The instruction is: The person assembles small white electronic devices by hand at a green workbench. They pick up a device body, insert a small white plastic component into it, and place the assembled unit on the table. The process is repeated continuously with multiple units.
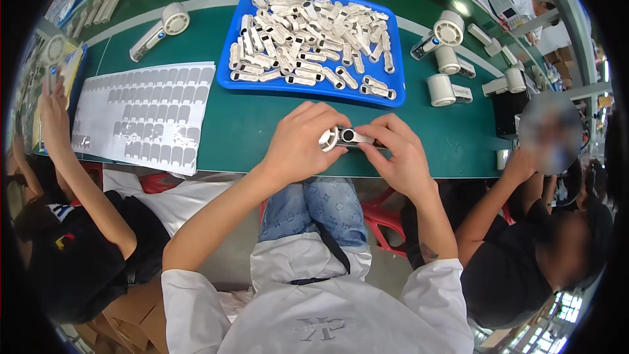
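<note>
Between my two hands, just above the near edge of the green table (252, 134), is a small white handheld fan (333, 138). My left hand (301, 139) wraps round its ringed head, with fingers and thumb partly hiding it. A small white cover piece with a black round spot (358, 137) lies against the fan's handle. My right hand (401, 157) pinches this piece and the handle end between thumb and fingers. How firmly the piece sits on the handle cannot be seen.
A blue tray (311, 93) heaped with similar white pieces stands beyond my hands. Sheets of grey stickers (98, 149) lie to the left. One fan (175, 21) rests at the far left, more (449, 31) at the right. Co-workers sit on both sides.
</note>
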Demonstrator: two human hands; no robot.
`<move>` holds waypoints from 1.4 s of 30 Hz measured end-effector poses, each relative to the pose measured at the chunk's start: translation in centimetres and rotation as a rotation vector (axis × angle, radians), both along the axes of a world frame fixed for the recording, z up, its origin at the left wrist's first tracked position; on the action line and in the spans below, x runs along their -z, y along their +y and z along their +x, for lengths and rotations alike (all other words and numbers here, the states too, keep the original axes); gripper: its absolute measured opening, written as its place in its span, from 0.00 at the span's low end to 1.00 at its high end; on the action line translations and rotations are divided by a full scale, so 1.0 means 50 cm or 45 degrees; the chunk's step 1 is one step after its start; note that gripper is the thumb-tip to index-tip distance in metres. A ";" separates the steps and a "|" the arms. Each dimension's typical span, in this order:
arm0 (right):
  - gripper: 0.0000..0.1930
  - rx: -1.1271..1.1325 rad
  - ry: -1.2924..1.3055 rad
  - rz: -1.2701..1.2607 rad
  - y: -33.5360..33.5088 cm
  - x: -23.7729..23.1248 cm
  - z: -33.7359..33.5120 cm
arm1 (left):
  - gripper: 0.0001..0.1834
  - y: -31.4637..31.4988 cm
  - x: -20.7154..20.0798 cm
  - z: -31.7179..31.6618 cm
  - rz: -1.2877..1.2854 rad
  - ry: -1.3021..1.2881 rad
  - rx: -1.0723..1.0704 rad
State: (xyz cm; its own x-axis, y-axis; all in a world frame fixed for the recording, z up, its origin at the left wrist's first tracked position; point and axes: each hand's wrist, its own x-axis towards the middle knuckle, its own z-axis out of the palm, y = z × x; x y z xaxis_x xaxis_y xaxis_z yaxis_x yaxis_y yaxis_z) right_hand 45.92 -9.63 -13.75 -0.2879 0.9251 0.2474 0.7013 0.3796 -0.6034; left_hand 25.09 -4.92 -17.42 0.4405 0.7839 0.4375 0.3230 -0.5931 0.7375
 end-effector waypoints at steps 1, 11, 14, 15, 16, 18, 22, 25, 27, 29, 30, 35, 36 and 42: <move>0.12 0.011 -0.002 0.010 0.001 -0.002 -0.001 | 0.20 0.002 -0.002 0.000 0.020 0.005 0.004; 0.10 0.025 -0.247 0.225 -0.016 0.009 -0.017 | 0.19 -0.003 -0.007 0.004 -0.007 0.113 0.047; 0.09 -0.013 -0.179 0.207 -0.016 0.016 -0.015 | 0.20 0.003 -0.003 0.003 0.034 0.184 0.055; 0.09 -0.037 -0.156 0.237 -0.005 0.011 -0.006 | 0.20 0.000 -0.003 0.003 0.088 0.158 0.041; 0.09 -0.070 -0.140 0.183 -0.001 0.000 0.000 | 0.20 -0.007 0.002 0.000 0.150 0.132 0.021; 0.13 -0.141 0.028 0.010 -0.002 -0.004 0.027 | 0.20 -0.031 0.000 0.008 0.282 0.124 -0.012; 0.23 -0.241 0.383 -0.377 -0.013 0.042 0.057 | 0.20 -0.081 -0.005 0.011 0.400 0.179 -0.049; 0.29 -0.281 0.208 -0.195 -0.035 0.063 0.056 | 0.18 -0.096 -0.027 0.009 0.229 0.300 -0.023; 0.31 -0.290 0.156 -0.112 -0.050 0.077 0.057 | 0.18 -0.098 -0.054 0.034 0.031 0.426 -0.019; 0.32 -0.295 0.129 -0.026 -0.059 0.092 0.057 | 0.20 -0.110 -0.052 0.042 -0.117 0.535 -0.071; 0.33 -0.314 0.144 -0.011 -0.062 0.096 0.058 | 0.20 -0.117 -0.045 0.039 -0.114 0.543 -0.072; 0.33 -0.342 0.162 0.036 -0.047 0.106 0.058 | 0.22 -0.124 -0.030 0.039 -0.101 0.481 -0.129; 0.32 -0.350 0.158 0.041 -0.047 0.105 0.057 | 0.23 -0.122 -0.033 0.039 -0.084 0.486 -0.124; 0.30 -0.306 0.059 0.103 -0.057 0.100 0.048 | 0.24 -0.126 -0.032 0.053 0.010 0.650 -0.177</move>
State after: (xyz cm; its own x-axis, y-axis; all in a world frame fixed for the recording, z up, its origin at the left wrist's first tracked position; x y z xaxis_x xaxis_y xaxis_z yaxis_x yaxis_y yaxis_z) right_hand 48.30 -12.48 -18.74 -0.4840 0.8081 0.3356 0.5572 0.5804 -0.5939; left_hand 27.74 -11.21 -15.82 0.4910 0.8477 0.2007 0.7160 -0.5239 0.4613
